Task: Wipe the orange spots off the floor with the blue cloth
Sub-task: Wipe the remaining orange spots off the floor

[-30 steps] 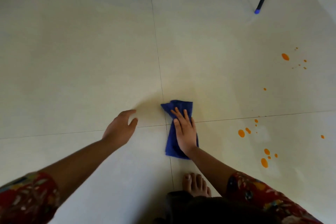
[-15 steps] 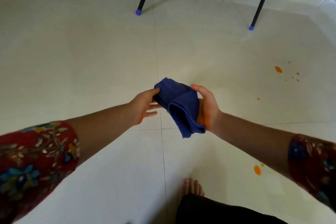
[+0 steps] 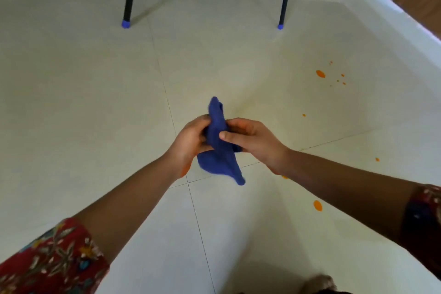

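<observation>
The blue cloth (image 3: 218,150) is bunched up in the air above the floor, gripped from both sides. My left hand (image 3: 189,142) holds its left side and my right hand (image 3: 253,142) pinches its right side, thumb on top. One tip of the cloth sticks up and another hangs down. Orange spots lie on the pale tiled floor to the right: a large spot (image 3: 320,74) with small specks by it far right, a tiny one (image 3: 303,115), one (image 3: 377,159) beyond my right forearm, and a large one (image 3: 317,205) below that forearm. Orange stain shows on my palms.
Black chair legs with blue caps (image 3: 125,23) (image 3: 280,26) stand at the back. A white skirting edge (image 3: 393,5) runs along the right, with wood wall behind. My foot (image 3: 318,284) shows at the bottom edge.
The cloth was lifted off the floor, where my right hand pressed it. Both hands now hold it, closer together and bunching it. The view has tilted up.
</observation>
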A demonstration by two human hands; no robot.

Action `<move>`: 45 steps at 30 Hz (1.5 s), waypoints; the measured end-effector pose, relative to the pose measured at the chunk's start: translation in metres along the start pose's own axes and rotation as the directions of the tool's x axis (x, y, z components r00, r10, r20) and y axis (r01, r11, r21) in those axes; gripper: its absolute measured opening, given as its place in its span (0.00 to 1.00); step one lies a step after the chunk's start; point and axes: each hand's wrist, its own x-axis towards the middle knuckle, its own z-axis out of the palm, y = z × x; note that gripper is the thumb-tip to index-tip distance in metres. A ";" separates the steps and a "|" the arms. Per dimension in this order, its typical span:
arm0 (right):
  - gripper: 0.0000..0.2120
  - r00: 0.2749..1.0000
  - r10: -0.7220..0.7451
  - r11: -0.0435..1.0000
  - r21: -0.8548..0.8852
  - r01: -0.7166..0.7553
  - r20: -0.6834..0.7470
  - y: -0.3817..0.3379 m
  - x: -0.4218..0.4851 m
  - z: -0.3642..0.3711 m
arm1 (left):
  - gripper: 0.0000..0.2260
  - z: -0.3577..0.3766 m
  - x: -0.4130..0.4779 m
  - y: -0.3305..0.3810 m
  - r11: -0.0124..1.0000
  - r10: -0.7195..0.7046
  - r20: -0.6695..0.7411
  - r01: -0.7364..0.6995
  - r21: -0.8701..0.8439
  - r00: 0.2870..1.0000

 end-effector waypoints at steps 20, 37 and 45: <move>0.13 0.980 0.001 0.997 0.073 -0.016 0.197 0.037 -0.032 -0.100 | 0.26 0.018 0.003 -0.011 0.561 -0.320 0.240 -0.021 0.827 0.917; 0.48 0.874 -0.089 0.124 0.876 -0.466 0.477 0.138 -0.020 -0.134 | 0.11 0.101 -0.003 0.012 0.977 -0.179 -0.203 0.198 0.078 0.963; 0.14 0.950 0.214 0.804 0.510 -0.304 0.229 0.113 -0.014 -0.126 | 0.15 0.096 -0.012 -0.015 0.872 -0.161 -0.378 0.310 0.377 0.912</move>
